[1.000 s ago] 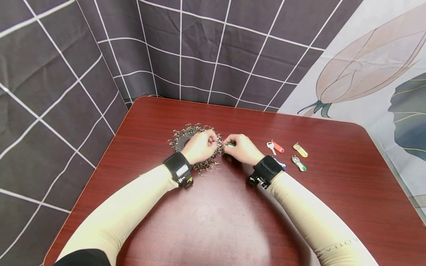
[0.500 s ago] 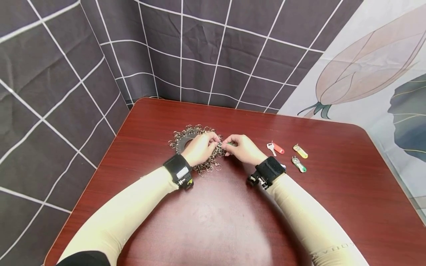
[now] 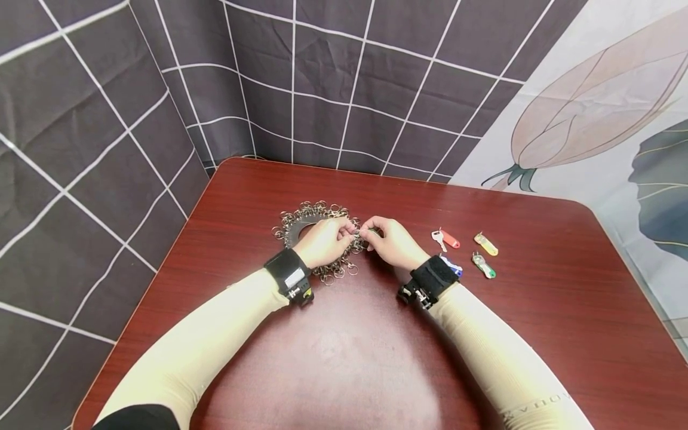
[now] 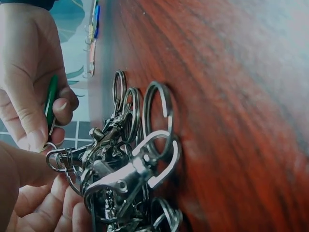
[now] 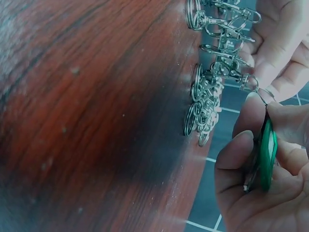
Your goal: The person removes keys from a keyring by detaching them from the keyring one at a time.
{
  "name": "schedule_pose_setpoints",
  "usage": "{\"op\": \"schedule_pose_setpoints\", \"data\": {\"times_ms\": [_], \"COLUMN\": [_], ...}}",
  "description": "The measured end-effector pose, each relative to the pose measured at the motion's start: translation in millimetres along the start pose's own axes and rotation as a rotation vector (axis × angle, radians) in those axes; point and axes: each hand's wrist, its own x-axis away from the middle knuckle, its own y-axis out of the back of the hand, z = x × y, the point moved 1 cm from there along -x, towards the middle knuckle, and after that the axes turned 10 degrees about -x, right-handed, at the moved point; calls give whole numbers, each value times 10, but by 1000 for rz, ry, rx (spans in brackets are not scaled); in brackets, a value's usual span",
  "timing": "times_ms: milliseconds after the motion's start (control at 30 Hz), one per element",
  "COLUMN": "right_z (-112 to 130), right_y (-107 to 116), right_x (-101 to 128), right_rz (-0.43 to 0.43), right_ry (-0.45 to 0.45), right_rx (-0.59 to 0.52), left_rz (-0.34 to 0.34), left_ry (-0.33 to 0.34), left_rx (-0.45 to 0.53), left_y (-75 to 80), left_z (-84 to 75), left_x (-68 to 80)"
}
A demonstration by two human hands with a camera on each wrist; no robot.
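Observation:
A dark disc ringed with several metal clasps and split rings (image 3: pixel 301 220) lies on the red-brown table (image 3: pixel 349 346). My left hand (image 3: pixel 348 230) rests over its right side and pinches one clasp (image 4: pixel 62 157) between thumb and fingertips. My right hand (image 3: pixel 371 232) meets it fingertip to fingertip and pinches a green key tag (image 5: pixel 267 155), whose small ring sits at the pinched clasp. In the left wrist view the green tag (image 4: pixel 50 100) shows between the right hand's curled fingers (image 4: pixel 29 121). The left hand's fingers (image 5: pixel 285 53) show above the clasps (image 5: pixel 217 72) in the right wrist view.
Right of my right wrist lie a key with a red tag (image 3: pixel 448 239), a yellow tag (image 3: pixel 486 243), a green tag (image 3: pixel 484 266) and a blue tag (image 3: pixel 454 266) partly hidden by the wristband. Checked and flower-print cloth hangs behind the table.
My left hand has uncurled a little and its fingertips have moved right to meet the right hand. The green tag now shows less between the right fingers.

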Motion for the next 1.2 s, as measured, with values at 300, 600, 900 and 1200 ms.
{"op": "schedule_pose_setpoints", "data": {"times_ms": [300,600,900,1200], "right_z": [-3,33,35,4], "right_y": [4,-18,-45,-77], "right_x": [2,4,14,-16], "right_rz": [3,-17,-36,-74], "right_ry": [6,25,35,67], "right_rx": [-19,-81,-100,-98], "left_rz": [8,-71,-136,-134], "left_ry": [30,58,73,129], "left_rx": [9,30,77,106], "left_y": [-19,-17,-54,-67], "left_z": [26,11,17,7], "left_x": [4,36,45,43]}}
